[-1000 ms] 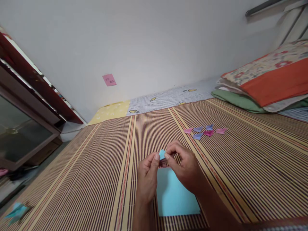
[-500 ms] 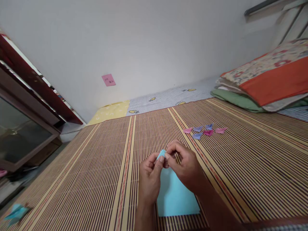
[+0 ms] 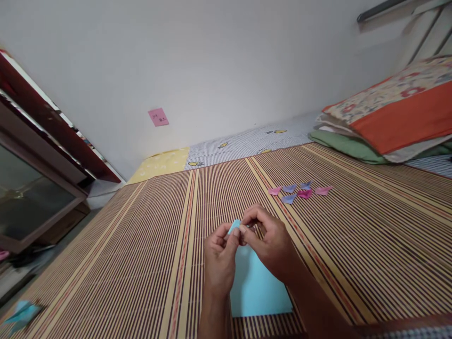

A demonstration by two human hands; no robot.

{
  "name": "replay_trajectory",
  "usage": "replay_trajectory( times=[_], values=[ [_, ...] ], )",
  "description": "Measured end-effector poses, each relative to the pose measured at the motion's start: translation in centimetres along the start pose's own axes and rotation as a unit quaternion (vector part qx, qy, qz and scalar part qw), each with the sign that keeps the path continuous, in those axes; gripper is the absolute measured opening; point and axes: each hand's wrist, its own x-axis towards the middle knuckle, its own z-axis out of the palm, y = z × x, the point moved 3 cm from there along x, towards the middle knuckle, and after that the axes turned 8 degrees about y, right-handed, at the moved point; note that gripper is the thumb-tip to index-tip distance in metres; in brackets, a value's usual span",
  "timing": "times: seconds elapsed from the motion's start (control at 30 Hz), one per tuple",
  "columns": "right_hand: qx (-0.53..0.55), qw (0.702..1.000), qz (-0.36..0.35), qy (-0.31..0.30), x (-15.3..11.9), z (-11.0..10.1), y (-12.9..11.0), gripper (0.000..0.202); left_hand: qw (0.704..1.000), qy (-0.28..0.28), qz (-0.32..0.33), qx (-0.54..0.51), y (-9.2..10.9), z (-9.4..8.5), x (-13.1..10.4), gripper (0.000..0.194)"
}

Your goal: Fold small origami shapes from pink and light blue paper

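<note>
Between my two hands is a small folded piece of light blue paper (image 3: 234,225), its upper end showing above the fingertips. My left hand (image 3: 221,259) pinches it from the left, the thumb lying on its face. From the right, my right hand (image 3: 269,242) grips its edge between thumb and fingers. Much of the folded paper is hidden by the fingers. Below the hands a larger light blue sheet (image 3: 259,287) lies flat on the striped mat (image 3: 155,245), partly covered by my right hand and wrist.
Several small folded paper pieces in pink and purple (image 3: 304,193) lie on the mat beyond my right hand. A crumpled-looking blue folded paper (image 3: 23,314) is at the lower left. Folded bedding (image 3: 406,117) is stacked at the right; a pink note (image 3: 158,117) is on the wall.
The folded paper tilts slightly and has shifted a little left between my fingers. Both hands keep their pinch; the view has moved very slightly.
</note>
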Motion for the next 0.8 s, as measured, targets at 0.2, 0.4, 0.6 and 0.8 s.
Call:
replay_trajectory(
  times=[0.2, 0.4, 0.6, 0.8],
  values=[
    [0.037, 0.997, 0.063, 0.016, 0.2, -0.7, 0.8, 0.001, 0.997, 0.072, -0.015, -0.037, 0.0, -0.2, 0.1, 0.022],
    [0.045, 0.994, 0.097, -0.023, 0.1, -0.4, 0.3, 0.009, 0.997, 0.055, 0.018, -0.045, 0.3, 0.0, 0.0, 0.025],
    [0.06, 0.992, 0.113, -0.012, 0.0, 0.0, -0.8, 0.017, 0.997, 0.051, 0.046, -0.036, 0.2, 0.4, 0.0, 0.02],
    [0.044, 0.994, 0.097, 0.007, -0.1, 0.0, -1.1, 0.019, 0.997, 0.051, 0.041, -0.032, 0.2, 0.4, -0.5, 0.02]
  ],
)
